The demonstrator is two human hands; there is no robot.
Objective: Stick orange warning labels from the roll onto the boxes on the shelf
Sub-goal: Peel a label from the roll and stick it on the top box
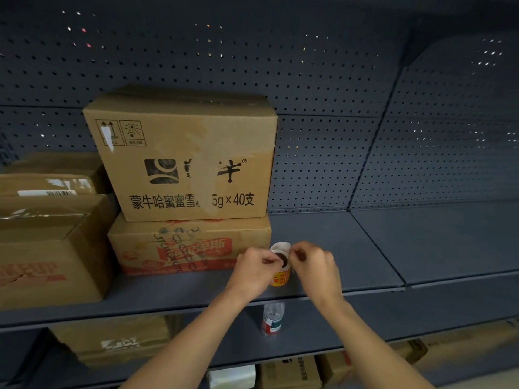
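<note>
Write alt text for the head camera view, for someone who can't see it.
A person's left hand holds a label roll while the right hand pinches at its edge, above a dark metal shelf. Cardboard boxes are stacked on the shelf to the left; a plastic bottle stands one shelf lower.

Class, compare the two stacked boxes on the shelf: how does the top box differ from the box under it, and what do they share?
The top box is taller; the bottom box is flatter. The top box carries black print with handling symbols, the bottom box red and orange print. The top box rests on the bottom box, which stands on the shelf. Both are brown cardboard with a printed side facing front.
</note>
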